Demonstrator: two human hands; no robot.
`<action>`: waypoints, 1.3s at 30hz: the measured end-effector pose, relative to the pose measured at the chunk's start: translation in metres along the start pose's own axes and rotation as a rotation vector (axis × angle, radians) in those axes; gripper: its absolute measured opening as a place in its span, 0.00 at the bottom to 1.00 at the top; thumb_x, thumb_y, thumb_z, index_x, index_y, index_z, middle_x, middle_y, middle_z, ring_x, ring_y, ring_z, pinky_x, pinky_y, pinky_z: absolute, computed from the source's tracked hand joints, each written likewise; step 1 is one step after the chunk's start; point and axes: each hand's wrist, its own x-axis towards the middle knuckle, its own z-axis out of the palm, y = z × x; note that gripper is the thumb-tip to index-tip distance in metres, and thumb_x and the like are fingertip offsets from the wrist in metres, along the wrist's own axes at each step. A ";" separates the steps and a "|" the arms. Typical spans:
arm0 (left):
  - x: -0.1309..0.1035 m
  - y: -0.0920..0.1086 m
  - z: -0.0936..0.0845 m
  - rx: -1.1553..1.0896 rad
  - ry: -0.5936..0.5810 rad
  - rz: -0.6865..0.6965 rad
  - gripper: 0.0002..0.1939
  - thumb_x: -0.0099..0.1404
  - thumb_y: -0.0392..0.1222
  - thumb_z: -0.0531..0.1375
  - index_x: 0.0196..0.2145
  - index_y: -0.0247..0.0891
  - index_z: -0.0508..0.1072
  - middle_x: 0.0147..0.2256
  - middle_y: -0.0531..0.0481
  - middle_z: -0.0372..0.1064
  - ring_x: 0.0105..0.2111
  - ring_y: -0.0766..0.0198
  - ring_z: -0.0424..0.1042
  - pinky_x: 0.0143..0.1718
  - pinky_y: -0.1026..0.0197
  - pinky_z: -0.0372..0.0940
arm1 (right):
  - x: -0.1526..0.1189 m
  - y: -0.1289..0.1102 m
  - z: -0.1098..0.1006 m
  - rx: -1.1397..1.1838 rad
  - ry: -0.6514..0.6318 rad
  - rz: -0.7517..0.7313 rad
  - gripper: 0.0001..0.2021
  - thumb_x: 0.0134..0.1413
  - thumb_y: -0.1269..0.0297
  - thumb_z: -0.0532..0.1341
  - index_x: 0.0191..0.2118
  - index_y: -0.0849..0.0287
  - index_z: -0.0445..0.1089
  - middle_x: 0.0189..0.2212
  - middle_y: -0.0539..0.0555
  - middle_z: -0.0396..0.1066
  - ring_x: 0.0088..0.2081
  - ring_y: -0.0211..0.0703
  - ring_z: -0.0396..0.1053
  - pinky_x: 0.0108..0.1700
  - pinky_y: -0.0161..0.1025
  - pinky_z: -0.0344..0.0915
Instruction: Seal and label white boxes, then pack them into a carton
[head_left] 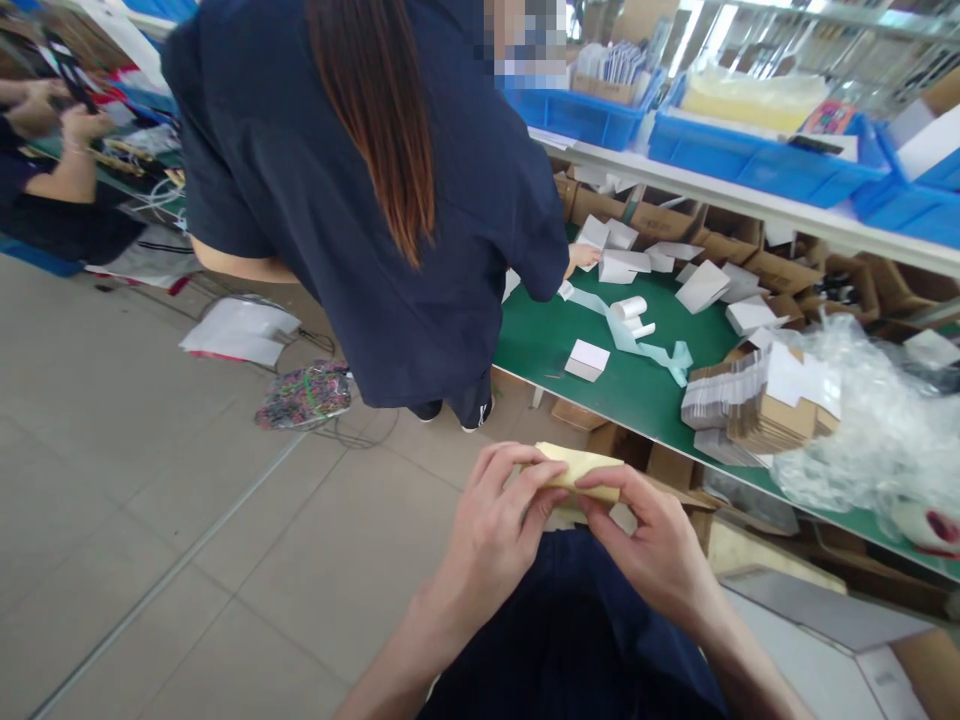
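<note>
Between my two hands, above my lap, is a small pale-yellow folded piece that looks like paper or thin card. My left hand pinches its left end, fingers over the top and thumb beneath. At the other end my right hand grips it with the index finger along the upper edge and the thumb below. The underside of the yellow piece is partly hidden by my fingers. Both hands are off the table, in front of its near edge.
A co-worker in a dark shirt stands ahead at the green table. On it lie small white boxes, a pale blue strip, stacked flat cartons and clear plastic bags. Blue bins line the shelf. A bagged bundle lies on the floor.
</note>
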 end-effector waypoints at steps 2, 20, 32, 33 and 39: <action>0.002 0.002 0.002 -0.017 0.002 0.008 0.14 0.67 0.33 0.65 0.50 0.43 0.76 0.45 0.49 0.72 0.49 0.62 0.68 0.52 0.56 0.68 | -0.001 -0.001 -0.002 -0.016 0.003 -0.015 0.12 0.63 0.68 0.63 0.49 0.44 0.71 0.45 0.41 0.78 0.45 0.34 0.76 0.48 0.29 0.68; 0.032 0.012 0.048 0.132 -0.174 0.106 0.12 0.69 0.33 0.64 0.47 0.46 0.77 0.45 0.57 0.79 0.49 0.63 0.75 0.58 0.51 0.63 | -0.005 0.044 -0.033 -0.072 -0.002 0.176 0.12 0.67 0.61 0.60 0.54 0.48 0.70 0.48 0.48 0.79 0.47 0.41 0.78 0.49 0.36 0.70; 0.094 -0.002 0.115 0.267 -0.080 0.281 0.21 0.66 0.28 0.65 0.55 0.43 0.76 0.51 0.50 0.79 0.53 0.58 0.77 0.56 0.49 0.65 | 0.064 0.095 -0.089 0.314 0.025 0.425 0.16 0.65 0.50 0.61 0.52 0.54 0.73 0.48 0.56 0.80 0.43 0.46 0.79 0.43 0.38 0.74; 0.100 -0.003 0.123 0.248 -0.085 0.274 0.21 0.66 0.28 0.65 0.54 0.43 0.77 0.51 0.50 0.80 0.52 0.58 0.77 0.55 0.49 0.65 | 0.067 0.100 -0.095 0.369 0.022 0.453 0.17 0.65 0.50 0.61 0.52 0.54 0.72 0.47 0.56 0.80 0.41 0.46 0.79 0.41 0.38 0.74; 0.130 0.008 0.166 0.079 -0.063 0.190 0.19 0.62 0.28 0.68 0.48 0.46 0.79 0.48 0.50 0.79 0.50 0.58 0.76 0.53 0.50 0.70 | 0.073 0.124 -0.133 0.597 0.063 0.506 0.19 0.63 0.51 0.64 0.54 0.56 0.71 0.37 0.53 0.80 0.38 0.43 0.76 0.38 0.36 0.69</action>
